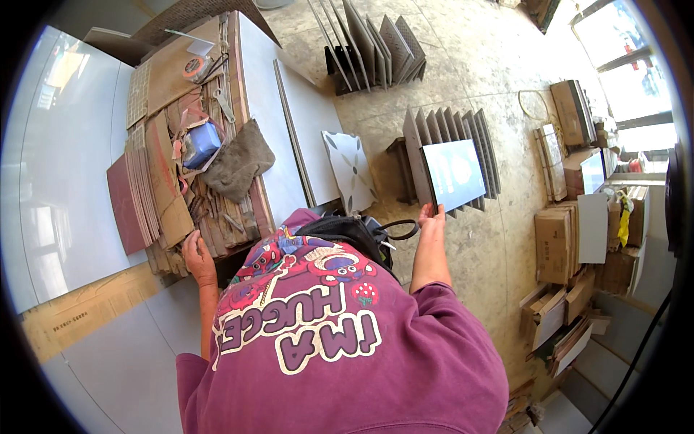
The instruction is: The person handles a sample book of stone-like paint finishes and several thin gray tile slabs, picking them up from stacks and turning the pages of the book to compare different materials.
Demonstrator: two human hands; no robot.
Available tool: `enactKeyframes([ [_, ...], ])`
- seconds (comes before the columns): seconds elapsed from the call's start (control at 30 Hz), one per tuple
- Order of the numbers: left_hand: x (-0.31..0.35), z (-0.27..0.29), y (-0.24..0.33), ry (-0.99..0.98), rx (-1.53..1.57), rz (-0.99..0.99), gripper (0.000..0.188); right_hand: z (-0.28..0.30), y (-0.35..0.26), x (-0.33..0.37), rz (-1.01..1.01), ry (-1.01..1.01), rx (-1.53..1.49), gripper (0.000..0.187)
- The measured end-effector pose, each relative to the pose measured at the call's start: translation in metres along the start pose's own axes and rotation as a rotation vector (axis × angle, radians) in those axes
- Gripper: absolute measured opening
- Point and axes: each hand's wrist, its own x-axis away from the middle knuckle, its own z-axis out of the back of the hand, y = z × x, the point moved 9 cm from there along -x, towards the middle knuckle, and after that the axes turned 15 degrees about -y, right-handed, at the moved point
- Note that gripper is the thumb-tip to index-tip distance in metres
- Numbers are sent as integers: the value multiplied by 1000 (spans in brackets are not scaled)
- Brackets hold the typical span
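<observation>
My right hand (432, 224) is at the lower left corner of a flat light-blue panel with white print (455, 172), its fingers closed on the edge. The panel lies tilted in front of a rack of upright grey tiles (481, 134). My left hand (198, 258) rests against the near edge of a stack of cardboard strips (170, 192), fingers stretched and apart, holding nothing. On that stack lie a blue block-shaped object (202, 145), a grey-brown cloth (242, 160) and an orange tape measure (194, 69). Reddish-brown thin sheets (132, 199) stand at its left side.
A patterned white tile (350, 171) leans beside large pale slabs (307, 123) right of the stack. Another rack of tiles (379, 47) stands on the floor (477, 267) at the far side. Cardboard boxes (557, 242) line the right side. Glossy white slabs (61, 166) fill the left.
</observation>
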Motion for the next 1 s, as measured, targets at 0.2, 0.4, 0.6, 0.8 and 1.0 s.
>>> enactKeyframes([
  [0.2,-1,-1,-5,-15,-15,36,21,-23,-16,22,42,-144,36,25],
  [0.4,-12,2,6,-34,-8,37,22,-45,-22,31,18,-338,143,25],
  [0.6,-18,4,10,-20,37,28,22,-87,-35,46,175,-540,247,27],
  [0.8,-18,10,16,3,63,7,24,-105,-60,83,264,-557,318,33],
  [1.0,-32,15,45,2,117,-83,25,-108,-59,145,289,-632,548,40],
])
